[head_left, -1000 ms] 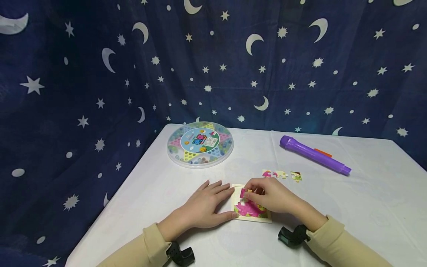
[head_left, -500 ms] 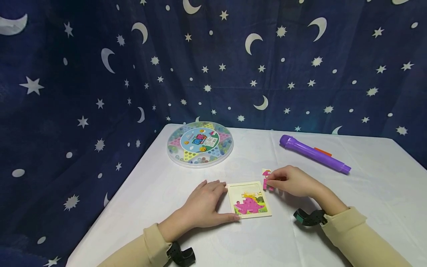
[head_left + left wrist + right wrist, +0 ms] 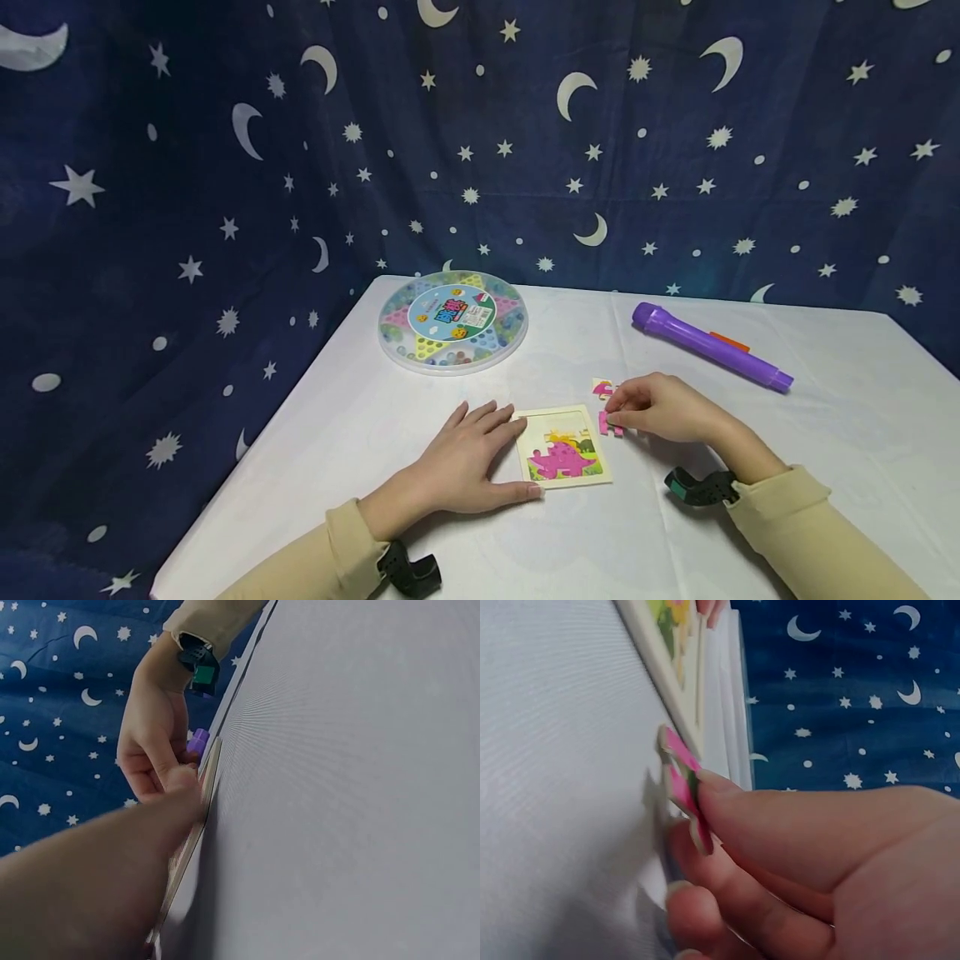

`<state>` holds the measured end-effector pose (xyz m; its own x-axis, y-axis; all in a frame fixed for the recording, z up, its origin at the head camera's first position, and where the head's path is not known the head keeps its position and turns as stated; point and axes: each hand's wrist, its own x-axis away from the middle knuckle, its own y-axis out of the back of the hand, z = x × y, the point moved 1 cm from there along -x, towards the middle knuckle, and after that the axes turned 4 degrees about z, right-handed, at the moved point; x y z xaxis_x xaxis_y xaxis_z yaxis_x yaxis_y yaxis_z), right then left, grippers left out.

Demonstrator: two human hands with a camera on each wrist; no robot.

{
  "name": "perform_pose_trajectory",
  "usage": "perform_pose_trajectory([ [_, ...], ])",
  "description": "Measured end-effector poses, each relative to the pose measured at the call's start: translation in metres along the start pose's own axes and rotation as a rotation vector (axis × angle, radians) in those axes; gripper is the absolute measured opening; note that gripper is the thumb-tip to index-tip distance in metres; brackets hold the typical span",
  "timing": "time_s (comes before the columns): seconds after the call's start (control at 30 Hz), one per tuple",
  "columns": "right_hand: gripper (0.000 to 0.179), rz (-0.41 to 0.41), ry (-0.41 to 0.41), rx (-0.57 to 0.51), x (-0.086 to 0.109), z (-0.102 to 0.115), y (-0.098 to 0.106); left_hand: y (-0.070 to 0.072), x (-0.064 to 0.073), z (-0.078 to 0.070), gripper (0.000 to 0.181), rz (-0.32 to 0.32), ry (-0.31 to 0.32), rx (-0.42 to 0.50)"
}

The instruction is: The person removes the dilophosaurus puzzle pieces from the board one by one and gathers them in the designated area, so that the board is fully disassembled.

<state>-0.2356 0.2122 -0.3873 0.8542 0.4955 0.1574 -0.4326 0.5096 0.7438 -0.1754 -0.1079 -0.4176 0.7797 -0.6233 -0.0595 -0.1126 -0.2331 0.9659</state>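
Observation:
My left hand (image 3: 476, 462) lies with fingers spread at the left edge of a wooden puzzle board (image 3: 604, 477), its fingertips and thumb on the pale frame. Inside the frame, assembled pieces show a pink dinosaur (image 3: 559, 461) on green, with bare wood above and left of it. Just right of the board, my right hand (image 3: 671, 408) pinches a pink puzzle piece (image 3: 681, 780) between thumb and fingers. The right wrist view shows this piece tilted on edge close over the white cloth. A loose pink-and-white piece (image 3: 602, 388) lies behind it, partly beside my fingertips.
Toward the back left lies a round, clear-lidded marble board game (image 3: 453, 323). A purple toy microphone (image 3: 711, 347) rests at the back right, with an orange strip (image 3: 729, 342) behind it. A dark blue star-and-moon curtain (image 3: 480, 150) hangs beyond the white-covered table (image 3: 810, 467).
My right hand has carried the pink piece from over the board to its right side, then stayed nearly still. Other loose pieces seen earlier are now behind that hand. My left hand has barely moved.

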Motion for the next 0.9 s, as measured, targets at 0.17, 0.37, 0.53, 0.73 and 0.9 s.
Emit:
perform_pose_trajectory([
  [0.17, 0.010, -0.064, 0.029, 0.068, -0.002, 0.000, -0.003, 0.001, -0.001, -0.001, 0.093, -0.035, 0.027, 0.004],
  [0.37, 0.009, -0.110, 0.060, 0.108, -0.004, 0.004, -0.006, 0.001, -0.001, 0.001, 0.092, -0.037, 0.039, 0.008],
  [0.53, 0.008, -0.134, 0.043, 0.106, -0.006, 0.004, -0.008, 0.003, -0.001, 0.003, 0.090, -0.027, 0.031, 0.056],
  [0.73, 0.008, -0.163, 0.011, 0.095, -0.007, 0.002, -0.010, 0.002, -0.002, 0.004, 0.091, -0.016, 0.027, 0.088],
  [0.9, 0.008, -0.181, 0.017, 0.111, -0.006, 0.000, -0.011, 0.002, -0.002, 0.003, 0.099, 0.002, 0.023, 0.075],
])
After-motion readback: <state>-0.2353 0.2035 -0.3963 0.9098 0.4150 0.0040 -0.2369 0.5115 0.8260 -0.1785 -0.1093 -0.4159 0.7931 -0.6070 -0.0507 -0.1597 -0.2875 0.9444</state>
